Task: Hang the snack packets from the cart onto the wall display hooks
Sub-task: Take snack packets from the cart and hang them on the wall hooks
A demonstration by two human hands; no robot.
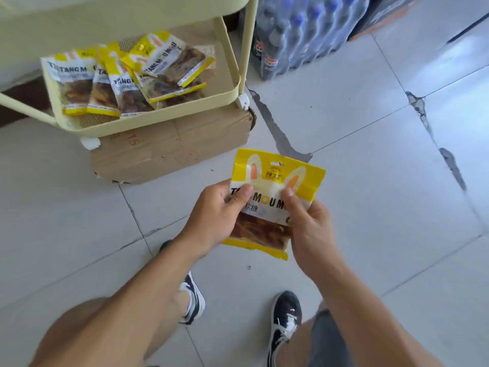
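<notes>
My left hand (pixel 215 215) and right hand (pixel 309 229) both pinch one yellow snack packet (pixel 275 197), thumbs on front, above tiled floor (pixel 370 154). More packets (pixel 127 75) lie in cart tray (pixel 148 123).

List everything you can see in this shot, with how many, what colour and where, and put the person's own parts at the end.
held snack packet: one, yellow and white, centre, gripped by both hands
snack packets in cart: about six, overlapping so the count is unsure, yellow and white, lower tray
cart: one, pale yellow, upper left
cardboard box: one, brown, flattened on the floor under the cart
bottle pack: one shrink-wrapped pack, dark bottles with blue caps, top centre
floor: grey-white tiles, cracked
shoes: two, black and white, bottom
left hand: one, grips packet's left edge
right hand: one, grips packet's right edge
</notes>
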